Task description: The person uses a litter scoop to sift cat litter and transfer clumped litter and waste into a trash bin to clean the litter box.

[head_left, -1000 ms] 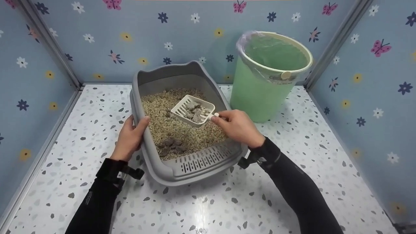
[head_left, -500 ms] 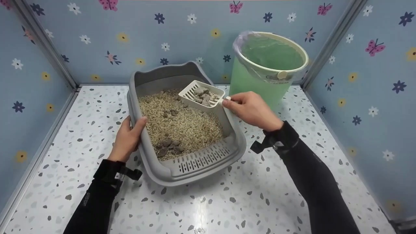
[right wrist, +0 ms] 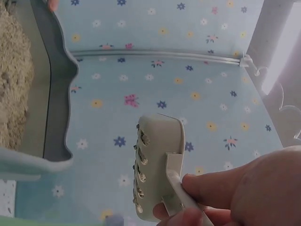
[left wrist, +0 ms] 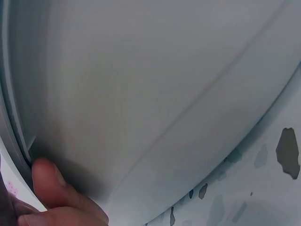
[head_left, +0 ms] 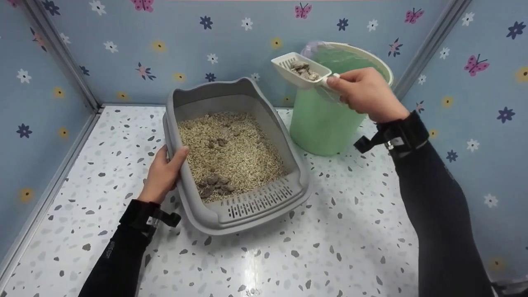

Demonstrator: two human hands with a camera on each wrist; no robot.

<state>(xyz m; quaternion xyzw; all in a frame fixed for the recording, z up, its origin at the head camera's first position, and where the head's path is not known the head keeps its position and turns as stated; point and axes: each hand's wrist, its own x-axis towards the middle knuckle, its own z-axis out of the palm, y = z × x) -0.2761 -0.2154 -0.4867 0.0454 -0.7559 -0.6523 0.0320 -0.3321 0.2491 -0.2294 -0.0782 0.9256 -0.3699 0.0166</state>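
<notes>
My right hand (head_left: 369,93) pinches the handle of a cream slotted litter scoop (head_left: 282,66), raised beside and partly over the mouth of the green bin (head_left: 321,128). Greyish clumps (head_left: 303,70) lie in the scoop. In the right wrist view, bits poke through the slots of the scoop (right wrist: 162,141). With thumb over the rim, my left hand (head_left: 161,173) grips the left side of the grey litter box (head_left: 192,177). The left wrist view shows its fingers (left wrist: 70,202) under the rim, against the outer wall. Dark clumps (head_left: 214,183) sit in the litter (head_left: 247,156) near the box's front.
The bin carries a thin clear liner (head_left: 315,47) folded over its rim. A speckled white tabletop (head_left: 264,260) lies under box and bin. Blue flower-patterned panels (head_left: 231,53) stand at the back and both sides.
My right hand has lifted the loaded scoop out of the litter box, moving up and right to the bin. The left hand has stayed on the box rim.
</notes>
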